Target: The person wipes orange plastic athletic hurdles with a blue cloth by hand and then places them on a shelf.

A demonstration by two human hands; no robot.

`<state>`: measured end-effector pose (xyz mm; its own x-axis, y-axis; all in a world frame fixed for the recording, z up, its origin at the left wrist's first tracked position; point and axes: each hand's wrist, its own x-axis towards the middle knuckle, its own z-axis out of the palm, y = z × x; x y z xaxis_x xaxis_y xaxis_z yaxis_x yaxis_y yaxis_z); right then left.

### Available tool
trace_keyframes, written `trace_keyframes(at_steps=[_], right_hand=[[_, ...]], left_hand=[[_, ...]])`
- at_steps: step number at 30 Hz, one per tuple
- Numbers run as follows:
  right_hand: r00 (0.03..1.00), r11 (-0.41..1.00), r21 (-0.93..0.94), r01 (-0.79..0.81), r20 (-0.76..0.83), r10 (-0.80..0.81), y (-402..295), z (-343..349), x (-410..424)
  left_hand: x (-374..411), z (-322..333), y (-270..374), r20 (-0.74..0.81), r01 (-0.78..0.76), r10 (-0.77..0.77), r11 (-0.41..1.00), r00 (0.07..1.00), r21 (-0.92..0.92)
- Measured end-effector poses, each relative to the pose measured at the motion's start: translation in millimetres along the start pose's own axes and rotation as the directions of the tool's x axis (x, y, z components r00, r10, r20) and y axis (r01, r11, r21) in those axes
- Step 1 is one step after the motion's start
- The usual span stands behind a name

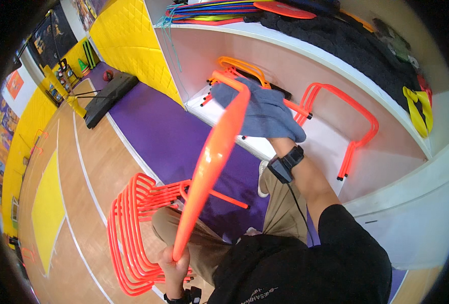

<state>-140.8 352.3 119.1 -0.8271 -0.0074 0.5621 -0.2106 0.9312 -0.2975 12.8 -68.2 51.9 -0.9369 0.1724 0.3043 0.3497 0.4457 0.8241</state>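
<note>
An orange training hurdle (209, 159) rises in front of me, its thick tube running from my lap towards the shelf. My left hand (174, 266) grips the tube's lower end. At the far end, a blue-grey cloth (266, 110) lies bunched against the hurdle's bent tubing. My right hand (279, 144) holds this cloth, which hides most of the fingers. One black-capped foot bar of the hurdle sticks out to the right of the cloth. Beside my left knee, several nested orange hurdles (129, 235) stand on the floor.
Inside the white shelf (323, 148) are more orange hurdles (346, 102) and a yellow-orange hurdle (243, 62). Flat rings (209, 11) and a black fabric heap (323, 45) fill the level above. A basketball stand's black base (110, 98) sits farther left.
</note>
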Motion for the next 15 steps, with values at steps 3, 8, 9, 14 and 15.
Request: trace_keyframes(at_steps=[3,8,9,14,15], right_hand=[[1.0,1.0,-0.009,-0.011,0.024,0.011,-2.2,8.0,-3.3],[1.0,1.0,-0.003,-0.016,-0.016,0.016,6.6,-0.1,2.6],[1.0,1.0,-0.002,-0.013,-0.026,0.013,7.7,-3.6,3.9],[0.997,1.0,0.02,-0.009,-0.072,0.01,11.9,-7.7,14.8],[0.997,1.0,0.027,-0.011,-0.071,0.013,12.1,-5.9,15.0]], left_hand=[[-2.0,12.4,0.1,-0.108,0.096,-0.111,0.986,0.988,-0.137],[-10.9,9.6,-35.4,0.117,-0.098,0.097,0.995,0.988,0.008],[-13.4,9.9,-29.7,0.175,-0.142,0.139,0.99,0.975,0.003],[-26.4,36.2,-22.0,0.418,-0.178,0.186,0.982,0.889,-0.057],[-31.3,40.0,-18.8,0.441,-0.124,0.133,0.991,0.888,-0.05]])
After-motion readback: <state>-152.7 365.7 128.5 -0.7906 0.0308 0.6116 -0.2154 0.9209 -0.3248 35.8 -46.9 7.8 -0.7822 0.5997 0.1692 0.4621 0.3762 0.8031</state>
